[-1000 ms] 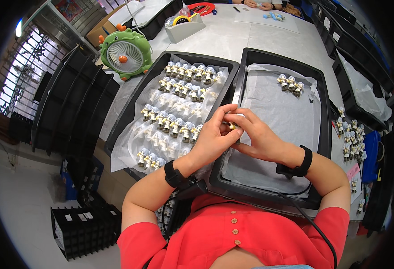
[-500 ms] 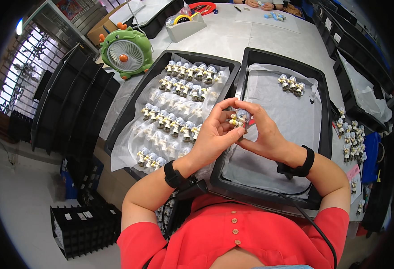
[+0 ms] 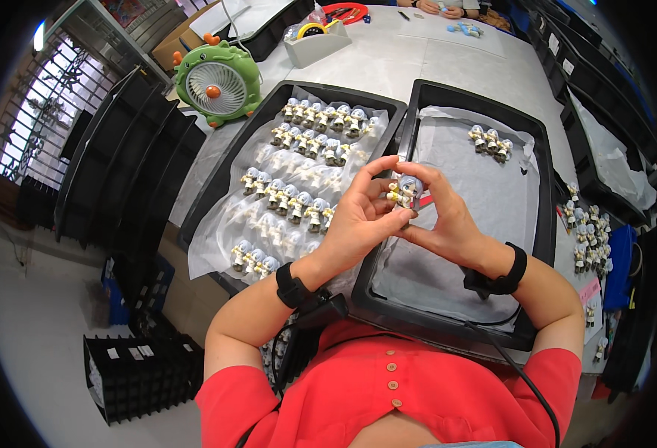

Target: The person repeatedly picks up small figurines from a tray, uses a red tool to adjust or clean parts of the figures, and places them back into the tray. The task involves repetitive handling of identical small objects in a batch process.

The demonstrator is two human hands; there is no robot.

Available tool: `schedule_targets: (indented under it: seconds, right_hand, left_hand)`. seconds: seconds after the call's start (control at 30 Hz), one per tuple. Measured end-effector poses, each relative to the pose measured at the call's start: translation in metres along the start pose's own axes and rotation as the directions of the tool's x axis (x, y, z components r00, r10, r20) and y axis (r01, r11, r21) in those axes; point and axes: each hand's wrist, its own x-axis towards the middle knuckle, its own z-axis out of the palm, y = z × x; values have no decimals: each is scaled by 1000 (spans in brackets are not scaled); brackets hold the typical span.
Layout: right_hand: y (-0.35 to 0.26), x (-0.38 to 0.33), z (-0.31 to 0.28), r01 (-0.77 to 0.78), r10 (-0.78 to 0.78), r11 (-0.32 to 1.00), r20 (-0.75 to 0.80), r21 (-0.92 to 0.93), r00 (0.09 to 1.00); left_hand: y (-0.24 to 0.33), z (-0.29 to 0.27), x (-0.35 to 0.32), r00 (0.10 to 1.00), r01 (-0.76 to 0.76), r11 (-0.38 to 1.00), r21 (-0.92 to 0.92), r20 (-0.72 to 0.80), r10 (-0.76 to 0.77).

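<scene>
Between my two hands, over the inner edges of two black trays, is a small figurine (image 3: 406, 194) with pale blue hair and white and yellow clothes. My left hand (image 3: 358, 222) pinches it from the left, thumb at its base. Curled round its top and right side, my right hand (image 3: 450, 224) touches it with thumb and index finger. A small red piece (image 3: 426, 201) shows beside the figurine inside my right hand; its kind is unclear. Rows of like figurines (image 3: 298, 203) lie on plastic sheeting in the left tray (image 3: 227, 153). A few figurines (image 3: 490, 142) lie at the far end of the right tray (image 3: 543, 216).
A green fan (image 3: 218, 81) and a tape dispenser (image 3: 317, 43) stand beyond the left tray. More figurines (image 3: 588, 237) lie right of the right tray, near a blue bin (image 3: 622, 261). Black trays (image 3: 112, 172) stack at left. Another person's hands (image 3: 440, 7) show at the far edge.
The figurine has turned slightly in my fingers, and more of the red piece shows beside it. My hands stay almost in place; the whole view has shifted a little.
</scene>
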Motion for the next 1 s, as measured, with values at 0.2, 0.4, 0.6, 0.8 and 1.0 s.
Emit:
schedule_targets:
  seconds: [0.2, 0.4, 0.6, 0.8, 1.0]
  right_hand:
    - [-1, 2, -1, 5, -5, 1000, 4, 5, 1000]
    - [-7, 3, -5, -20, 20, 1000, 11, -25, 1000]
    - [-8, 1, -5, -110, 111, 994, 31, -10, 993]
    - [-5, -2, -4, -198, 192, 977, 75, 82, 979]
    - [-3, -6, -1, -121, 120, 992, 65, 24, 991]
  left_hand:
    - [-3, 0, -1, 999, -40, 999, 34, -27, 41]
    - [-5, 1, 0, 997, -60, 996, 67, -39, 63]
    - [-4, 2, -1, 996, -60, 995, 79, -61, 65]
    - [-3, 9, -3, 987, -106, 971, 214, -98, 130]
    - [-4, 13, -9, 948, -232, 760, 607, -33, 316]
